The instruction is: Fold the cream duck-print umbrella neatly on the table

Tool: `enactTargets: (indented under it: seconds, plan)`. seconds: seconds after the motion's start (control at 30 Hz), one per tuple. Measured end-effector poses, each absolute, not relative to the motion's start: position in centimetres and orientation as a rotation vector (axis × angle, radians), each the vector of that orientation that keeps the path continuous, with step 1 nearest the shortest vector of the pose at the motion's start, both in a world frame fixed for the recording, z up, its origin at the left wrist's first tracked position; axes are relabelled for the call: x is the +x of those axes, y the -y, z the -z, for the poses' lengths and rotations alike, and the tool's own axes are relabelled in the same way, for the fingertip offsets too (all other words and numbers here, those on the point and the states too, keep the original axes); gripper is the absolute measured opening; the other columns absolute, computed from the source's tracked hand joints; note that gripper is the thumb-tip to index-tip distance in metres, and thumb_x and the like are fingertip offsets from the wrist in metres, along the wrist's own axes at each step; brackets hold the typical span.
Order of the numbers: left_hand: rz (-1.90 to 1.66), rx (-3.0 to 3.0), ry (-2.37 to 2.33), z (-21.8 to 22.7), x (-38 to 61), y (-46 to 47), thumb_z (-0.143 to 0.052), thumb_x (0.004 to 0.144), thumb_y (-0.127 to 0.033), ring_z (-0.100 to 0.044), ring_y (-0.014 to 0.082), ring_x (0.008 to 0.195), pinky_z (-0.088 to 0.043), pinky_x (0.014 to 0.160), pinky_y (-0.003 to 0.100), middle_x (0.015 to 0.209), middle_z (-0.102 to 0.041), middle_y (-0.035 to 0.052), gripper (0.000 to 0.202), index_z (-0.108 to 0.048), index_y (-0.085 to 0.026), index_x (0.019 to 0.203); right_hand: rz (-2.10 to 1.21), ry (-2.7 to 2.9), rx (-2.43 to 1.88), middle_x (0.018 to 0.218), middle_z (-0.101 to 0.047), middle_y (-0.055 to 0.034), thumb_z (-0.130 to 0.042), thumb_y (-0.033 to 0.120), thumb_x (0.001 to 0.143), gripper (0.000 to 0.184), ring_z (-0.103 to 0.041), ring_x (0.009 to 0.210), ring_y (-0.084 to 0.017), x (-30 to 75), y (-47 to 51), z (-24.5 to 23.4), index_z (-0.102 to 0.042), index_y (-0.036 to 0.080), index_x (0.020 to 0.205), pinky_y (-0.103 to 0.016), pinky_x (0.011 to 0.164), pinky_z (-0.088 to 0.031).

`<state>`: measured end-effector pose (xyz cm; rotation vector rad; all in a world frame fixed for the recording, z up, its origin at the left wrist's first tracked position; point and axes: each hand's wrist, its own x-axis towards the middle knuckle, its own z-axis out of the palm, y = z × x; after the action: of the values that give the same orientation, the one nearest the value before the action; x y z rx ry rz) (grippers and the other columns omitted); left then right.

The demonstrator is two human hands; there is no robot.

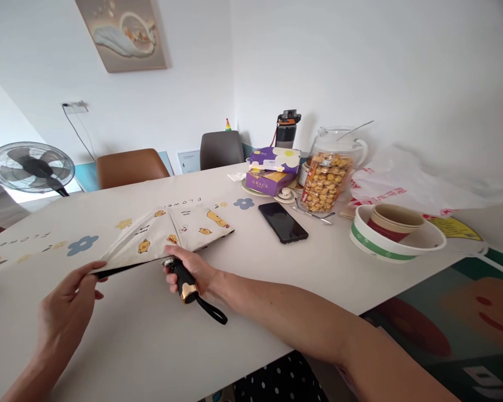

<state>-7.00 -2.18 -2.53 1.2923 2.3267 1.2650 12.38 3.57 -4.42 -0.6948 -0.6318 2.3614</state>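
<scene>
Gripping the black handle [185,278] of an umbrella [195,230], the right hand [190,267] is closed around it, thumb lying toward the cream canopy [126,244]. The left hand [69,301] is narrowed to a pinch on the canopy's near left edge. The umbrella is collapsed, its canopy spread flat and printed with yellow figures; it lies over the near middle of the worktop [109,346]. Whether its underside touches the surface cannot be determined. A strap [213,311] hangs from the handle's gold end, which points toward the wearer.

To the right of the umbrella, well clear of both hands, a phone [283,222] lies dark-screened. Glasses [318,216] lie just beyond it, near a tub [324,184] of brown snacks. Behind the phone stands a purple box [268,183] with a tissue pack [274,160] on top. Further right, a white bowl [381,252] with a green band contains a tilted cup [388,228].
</scene>
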Motion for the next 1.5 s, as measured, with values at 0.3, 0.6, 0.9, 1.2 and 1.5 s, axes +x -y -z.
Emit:
enactTargets:
  seconds: [0.3, 0.6, 0.9, 1.2, 1.5]
  plan:
    - [-1.296, 1.342, -2.335, 2.9, -6.5, 2.6, -0.049, 0.073, -0.036, -0.051, 0.0163, 0.055, -0.034, 0.046, 0.026, 0.069, -0.062, -0.0061, 0.026, -0.063, -0.039, 0.094, -2.342, 0.693, -0.56, 0.064, -0.049, 0.0045, -0.062, 0.039, 0.078, 0.028, -0.045, 0.038, -0.006, 12.7, -4.9, 5.6, -0.043, 0.018, 0.08, -0.02, 0.035, -0.041]
    - [-1.031, 1.934, -2.229, 6.3, -10.8, 0.4, -0.046, 0.074, -0.044, -0.056, 0.023, 0.103, -0.048, 0.07, 0.031, 0.123, -0.056, -0.0044, 0.029, -0.064, -0.032, 0.092, -2.365, 0.601, -0.643, 0.071, -0.057, 0.0015, -0.057, 0.025, 0.08, 0.014, -0.046, 0.039, -0.006, 12.9, -4.3, 4.7, -0.047, 0.016, 0.078, -0.02, 0.034, -0.042]
    - [-0.588, 2.153, -2.112, 7.2, -11.7, 0.1, -0.044, 0.077, -0.047, -0.044, 0.0224, 0.118, -0.048, 0.065, 0.027, 0.124, -0.056, -0.0051, 0.026, -0.063, -0.031, 0.086, -2.326, 0.604, -0.653, 0.06, -0.048, 0.0045, -0.058, 0.021, 0.079, 0.016, -0.044, 0.037, -0.006, 12.6, -4.6, 4.9, -0.045, 0.015, 0.07, -0.02, 0.033, -0.04]
    - [-0.904, 1.626, -2.319, 1.9, -7.3, 0.1, -0.05, 0.076, -0.041, -0.058, 0.0239, 0.096, -0.045, 0.064, 0.03, 0.115, -0.062, -0.0027, 0.035, -0.058, -0.036, 0.11, -2.301, 0.754, -0.705, 0.057, -0.048, 0.0055, -0.056, 0.022, 0.079, 0.017, -0.045, 0.035, -0.007, 12.4, -4.0, 4.6, -0.045, 0.015, 0.069, -0.022, 0.032, -0.042]
    - [-1.134, 1.648, -1.99, 1.0, 0.7, -3.0, -0.046, 0.08, -0.046, -0.053, 0.023, 0.105, -0.043, 0.085, 0.033, 0.134, -0.046, 0.0068, 0.047, -0.05, -0.023, 0.12, -2.169, 0.908, -0.674, 0.055, -0.049, 0.0048, -0.074, 0.038, 0.064, 0.034, -0.047, 0.035, -0.008, 12.1, -2.8, 4.3, -0.049, 0.015, 0.067, -0.022, 0.031, -0.044]
